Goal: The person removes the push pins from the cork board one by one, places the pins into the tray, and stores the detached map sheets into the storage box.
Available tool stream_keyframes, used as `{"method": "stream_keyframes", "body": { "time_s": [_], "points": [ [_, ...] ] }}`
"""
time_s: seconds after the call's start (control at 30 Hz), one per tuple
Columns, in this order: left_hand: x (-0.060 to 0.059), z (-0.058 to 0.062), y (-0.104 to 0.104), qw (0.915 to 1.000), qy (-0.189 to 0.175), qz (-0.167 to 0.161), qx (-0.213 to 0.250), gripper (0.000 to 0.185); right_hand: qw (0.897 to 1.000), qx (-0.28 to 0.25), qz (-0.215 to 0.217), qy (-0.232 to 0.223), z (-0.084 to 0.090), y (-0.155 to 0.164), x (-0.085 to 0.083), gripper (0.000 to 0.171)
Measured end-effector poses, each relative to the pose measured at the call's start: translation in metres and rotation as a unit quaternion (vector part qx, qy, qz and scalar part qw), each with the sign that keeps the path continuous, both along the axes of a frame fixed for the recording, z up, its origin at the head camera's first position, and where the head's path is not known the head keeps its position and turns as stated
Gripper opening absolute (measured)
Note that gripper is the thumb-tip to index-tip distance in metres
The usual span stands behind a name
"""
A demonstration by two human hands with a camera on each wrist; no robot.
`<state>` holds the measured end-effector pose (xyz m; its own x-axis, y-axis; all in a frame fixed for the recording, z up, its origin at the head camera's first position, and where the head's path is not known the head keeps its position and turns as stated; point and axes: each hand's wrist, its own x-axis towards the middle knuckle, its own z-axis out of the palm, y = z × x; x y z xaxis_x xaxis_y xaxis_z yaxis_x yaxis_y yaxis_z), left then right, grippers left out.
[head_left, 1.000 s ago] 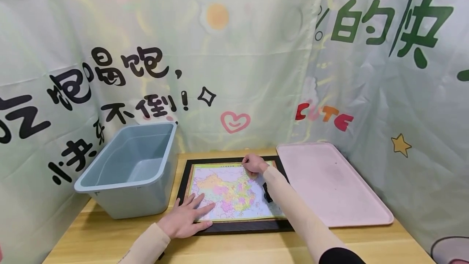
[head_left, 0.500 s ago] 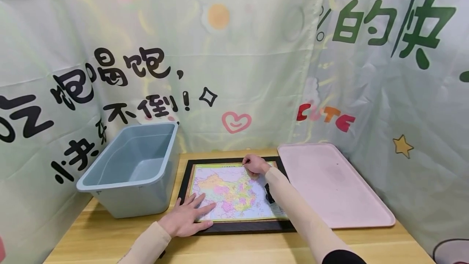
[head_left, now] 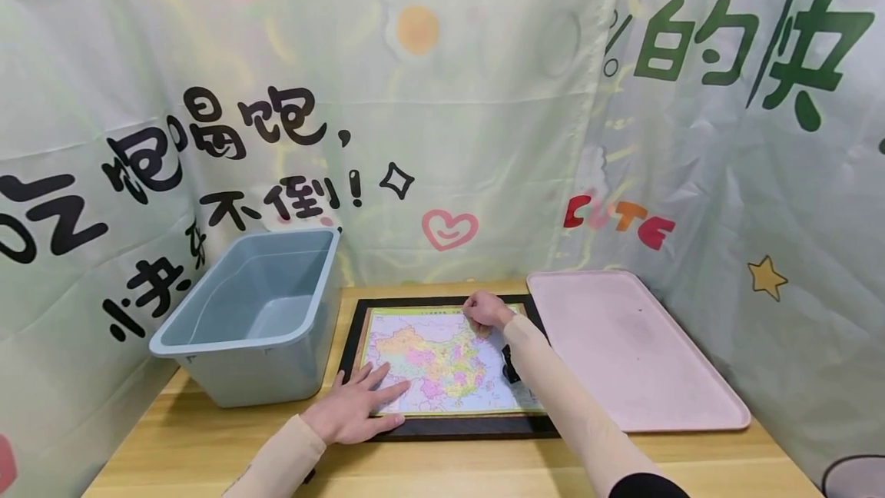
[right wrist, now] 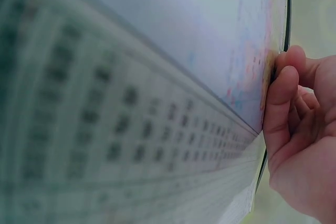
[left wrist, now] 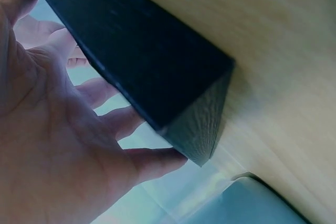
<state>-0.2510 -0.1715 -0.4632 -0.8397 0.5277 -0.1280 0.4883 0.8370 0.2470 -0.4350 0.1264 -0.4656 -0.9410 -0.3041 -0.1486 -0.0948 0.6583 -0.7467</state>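
A colourful map (head_left: 435, 360) lies in a black frame (head_left: 456, 427) on the wooden table (head_left: 442, 467). My left hand (head_left: 356, 406) rests flat, fingers spread, on the map's near left corner and the frame. In the left wrist view the left hand (left wrist: 58, 145) lies by the frame's corner (left wrist: 152, 61). My right hand (head_left: 487, 310) is at the map's far edge with its fingers curled. The right wrist view shows the right hand (right wrist: 299, 129) with fingertips hooked against the edge of the map (right wrist: 199, 40). No loose piece shows.
A grey-blue plastic bin (head_left: 252, 313) stands left of the frame, close to it. A flat pink tray (head_left: 622, 344) lies to the right. Printed cloth hangs behind and on both sides. A strip of bare wood runs along the near edge.
Neither hand has moved on the map. Only the head view has drifted slightly.
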Motion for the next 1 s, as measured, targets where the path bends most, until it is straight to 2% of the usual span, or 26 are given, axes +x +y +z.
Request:
{"method": "stream_keyframes", "body": {
  "time_s": [0.23,0.47,0.63,0.8,1.0],
  "points": [
    [-0.0007,0.0012,0.0001,1.0000,0.002,0.000,-0.005,0.063,1.000,-0.003,-0.007,0.008,0.0017,-0.0014,-0.0002,0.019],
    [-0.0007,0.0003,0.0003,1.0000,-0.003,-0.001,0.001,0.062,0.999,-0.030,-0.018,-0.004,0.0016,-0.0018,0.0010,0.033],
    [0.0006,-0.0009,0.0013,0.9999,-0.011,-0.004,0.003,0.062,0.998,-0.046,-0.040,-0.026,-0.0026,-0.0009,0.0018,0.031],
    [0.0000,-0.0006,0.0009,1.0000,-0.005,-0.001,0.002,0.063,0.997,-0.062,-0.036,-0.031,-0.0025,-0.0017,-0.0010,0.038],
    [-0.0020,0.0003,0.0009,1.0000,-0.001,-0.002,-0.002,0.063,0.996,-0.075,-0.037,-0.044,0.0000,-0.0003,-0.0008,0.035]
  ]
}}
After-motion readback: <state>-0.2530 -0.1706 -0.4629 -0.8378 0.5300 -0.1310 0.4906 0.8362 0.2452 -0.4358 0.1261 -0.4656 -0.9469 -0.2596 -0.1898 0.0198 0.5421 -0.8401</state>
